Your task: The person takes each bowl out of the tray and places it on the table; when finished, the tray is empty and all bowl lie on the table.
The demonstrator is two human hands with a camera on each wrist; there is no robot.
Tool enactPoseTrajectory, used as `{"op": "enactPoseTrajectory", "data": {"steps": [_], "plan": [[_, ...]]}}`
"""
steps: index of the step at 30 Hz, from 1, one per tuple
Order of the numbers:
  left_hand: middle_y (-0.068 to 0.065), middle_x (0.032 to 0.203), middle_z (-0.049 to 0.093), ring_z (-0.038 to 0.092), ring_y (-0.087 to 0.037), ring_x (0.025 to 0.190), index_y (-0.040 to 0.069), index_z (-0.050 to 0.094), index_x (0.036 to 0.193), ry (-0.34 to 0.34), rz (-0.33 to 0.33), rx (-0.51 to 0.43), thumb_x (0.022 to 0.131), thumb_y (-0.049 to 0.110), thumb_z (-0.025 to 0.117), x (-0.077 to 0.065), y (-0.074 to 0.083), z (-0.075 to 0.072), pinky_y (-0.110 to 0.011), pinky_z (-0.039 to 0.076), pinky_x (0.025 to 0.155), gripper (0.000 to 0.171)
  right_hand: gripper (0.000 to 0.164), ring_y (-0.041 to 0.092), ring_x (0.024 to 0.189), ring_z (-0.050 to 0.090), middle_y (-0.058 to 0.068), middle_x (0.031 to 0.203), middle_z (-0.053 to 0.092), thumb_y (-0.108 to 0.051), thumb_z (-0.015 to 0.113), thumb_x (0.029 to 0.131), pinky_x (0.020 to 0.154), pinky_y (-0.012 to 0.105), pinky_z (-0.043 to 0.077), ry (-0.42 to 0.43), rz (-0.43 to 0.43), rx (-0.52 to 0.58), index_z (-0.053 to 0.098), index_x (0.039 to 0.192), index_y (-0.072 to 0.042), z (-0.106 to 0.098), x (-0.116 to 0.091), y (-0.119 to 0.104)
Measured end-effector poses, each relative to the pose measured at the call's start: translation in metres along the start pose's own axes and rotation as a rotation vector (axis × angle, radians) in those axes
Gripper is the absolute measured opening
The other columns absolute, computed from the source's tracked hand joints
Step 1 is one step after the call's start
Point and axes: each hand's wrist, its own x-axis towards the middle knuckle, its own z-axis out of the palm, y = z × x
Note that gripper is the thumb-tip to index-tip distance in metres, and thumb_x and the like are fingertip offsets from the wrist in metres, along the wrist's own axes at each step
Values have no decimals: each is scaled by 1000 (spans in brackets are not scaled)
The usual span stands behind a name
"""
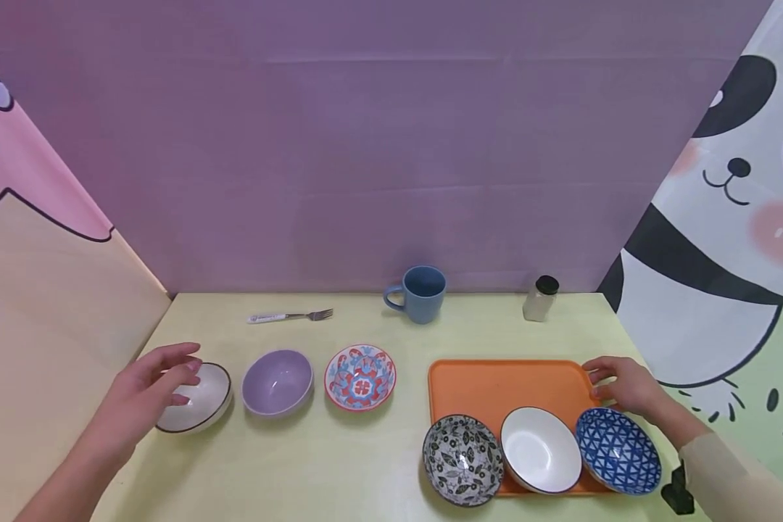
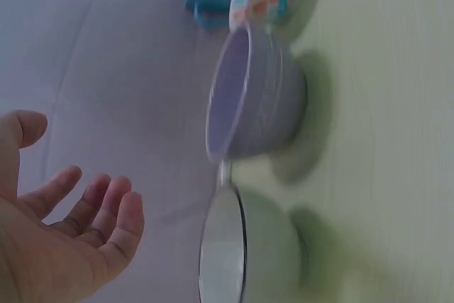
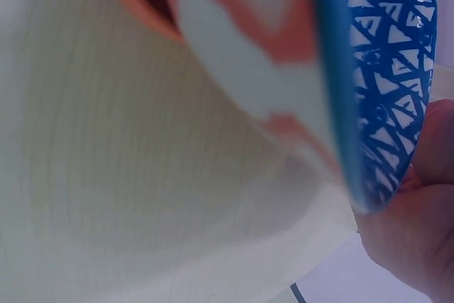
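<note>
My left hand (image 1: 153, 388) hovers over the white bowl with a dark rim (image 1: 202, 406) at the far left. In the left wrist view its fingers (image 2: 128, 221) are loosely bent and hold nothing. To that bowl's right stand a purple bowl (image 1: 278, 383) and a red-and-blue patterned bowl (image 1: 361, 378). My right hand (image 1: 626, 388) is at the right edge of the orange tray (image 1: 496, 384), just behind the blue-and-white patterned bowl (image 1: 618, 451). That bowl partly hides the hand in the right wrist view; whether it touches the tray cannot be told.
A black-and-white leaf-patterned bowl (image 1: 463, 460) and another white bowl (image 1: 540, 449) overlap the tray's front edge. Along the back stand a blue mug (image 1: 424, 296) and a black-lidded jar (image 1: 540, 299). A fork (image 1: 293, 317) lies at the back left.
</note>
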Motion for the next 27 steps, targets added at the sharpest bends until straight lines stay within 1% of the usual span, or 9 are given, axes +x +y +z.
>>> {"op": "enactPoseTrajectory", "data": {"steps": [5,8,11,15,18,21,25,27], "plan": [[13,117,66,70,-7,100,8,53,144,-92,28,-81,107,22,56,-1,22,29,-32,64,79,40,51,26,91,67,28,121,62,-1,71,90,71,39,65,11,0,-2,54,138,6,1,-2,-3],[3,120,67,72,-10,99,8,52,145,-142,42,-121,105,18,58,-2,32,46,-35,64,79,42,51,25,91,67,28,120,62,0,71,90,71,39,65,14,0,-5,53,138,6,1,-2,-4],[-11,125,66,72,-15,100,7,52,146,-198,62,-154,104,16,58,-3,39,63,-38,64,79,43,52,25,91,67,28,120,62,0,71,90,71,39,65,20,0,-9,53,138,6,1,-3,-4],[-26,132,60,71,-22,105,4,48,148,-292,48,-222,103,15,59,-6,44,83,-40,63,83,48,52,26,92,67,29,122,61,0,70,90,72,39,65,22,4,-4,53,138,6,3,-2,-2],[-29,137,54,70,-26,109,3,44,151,-371,16,-281,102,16,61,-9,45,99,-43,63,85,53,52,26,92,67,29,122,62,1,70,89,72,39,66,24,8,-4,54,138,6,4,-3,0],[-30,140,52,69,-30,111,3,42,152,-437,0,-301,102,18,63,-13,45,116,-47,63,86,56,53,26,92,67,30,122,62,1,71,88,72,40,66,29,5,-8,54,138,6,4,-3,0],[-28,140,52,69,-33,110,5,44,152,-492,-21,-299,99,19,67,-17,43,138,-50,63,86,60,53,26,93,67,29,121,62,1,71,88,72,40,66,30,4,-11,54,138,6,4,-1,0],[-29,140,51,69,-35,108,5,44,152,-520,-34,-314,98,19,69,-19,42,149,-51,63,86,62,53,26,93,67,28,121,62,1,71,89,72,40,66,30,3,-15,54,138,6,3,-1,-1]]}}
